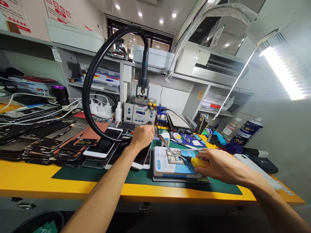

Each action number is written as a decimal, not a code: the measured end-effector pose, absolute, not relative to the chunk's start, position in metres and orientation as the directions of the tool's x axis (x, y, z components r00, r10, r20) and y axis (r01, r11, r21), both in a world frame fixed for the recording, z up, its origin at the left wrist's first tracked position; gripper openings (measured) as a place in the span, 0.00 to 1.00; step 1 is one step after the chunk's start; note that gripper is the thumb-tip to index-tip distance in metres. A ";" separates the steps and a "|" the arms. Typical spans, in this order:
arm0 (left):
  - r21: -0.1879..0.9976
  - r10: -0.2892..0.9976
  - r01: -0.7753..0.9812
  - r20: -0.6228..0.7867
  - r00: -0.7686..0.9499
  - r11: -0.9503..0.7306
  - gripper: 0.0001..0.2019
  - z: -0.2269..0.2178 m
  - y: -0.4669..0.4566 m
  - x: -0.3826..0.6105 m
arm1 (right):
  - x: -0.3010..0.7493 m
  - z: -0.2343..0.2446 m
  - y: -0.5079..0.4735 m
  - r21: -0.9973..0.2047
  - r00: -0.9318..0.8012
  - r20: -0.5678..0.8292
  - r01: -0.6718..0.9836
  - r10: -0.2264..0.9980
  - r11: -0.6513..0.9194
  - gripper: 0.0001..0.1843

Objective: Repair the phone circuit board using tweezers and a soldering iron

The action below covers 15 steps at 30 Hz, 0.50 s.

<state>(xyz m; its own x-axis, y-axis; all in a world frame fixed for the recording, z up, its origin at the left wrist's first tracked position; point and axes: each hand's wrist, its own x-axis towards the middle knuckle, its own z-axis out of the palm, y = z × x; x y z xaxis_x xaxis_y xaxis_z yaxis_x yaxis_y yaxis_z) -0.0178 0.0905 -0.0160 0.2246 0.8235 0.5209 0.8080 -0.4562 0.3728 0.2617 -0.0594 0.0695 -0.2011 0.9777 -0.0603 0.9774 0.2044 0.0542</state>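
My right hand grips a yellow-handled tool with a black nose, pointing left at a small circuit board. The tool's exact kind is unclear. A thin silver rod runs from the board toward the same hand's fingers. The board lies on a white and blue pad or box, and a narrow metal strip leans over its far edge. My left hand reaches forward with curled fingers, just in front of a grey hot air station. What its fingertips hold or touch is hidden.
Stacked phone parts and white phones crowd the left side. A thick black hose arches above them. A blue soldering station, clear bottle and spray can stand farther back. The yellow bench edge runs along the front.
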 end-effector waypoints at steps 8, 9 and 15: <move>0.358 0.822 0.815 0.521 0.230 -0.455 0.11 -0.018 0.092 -0.017 | 0.263 0.071 -0.060 0.005 -0.223 -0.067 0.975 0.973 0.224 0.16; 0.356 0.822 0.816 0.520 0.232 -0.456 0.11 -0.018 0.092 -0.017 | 0.264 0.071 -0.061 -0.004 -0.225 -0.070 0.974 0.972 0.226 0.16; 0.353 0.826 0.819 0.511 0.237 -0.453 0.11 -0.019 0.093 -0.018 | 0.295 0.080 -0.067 -0.423 -0.130 0.048 0.896 0.990 0.138 0.23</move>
<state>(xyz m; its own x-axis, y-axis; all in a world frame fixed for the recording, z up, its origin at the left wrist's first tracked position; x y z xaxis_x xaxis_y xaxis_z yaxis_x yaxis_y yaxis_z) -0.0180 0.0931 -0.0192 0.2367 0.8262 0.5113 0.8189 -0.4529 0.3526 0.2952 -0.0674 0.0796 -0.1296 0.9904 0.0476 0.8956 0.1375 -0.4231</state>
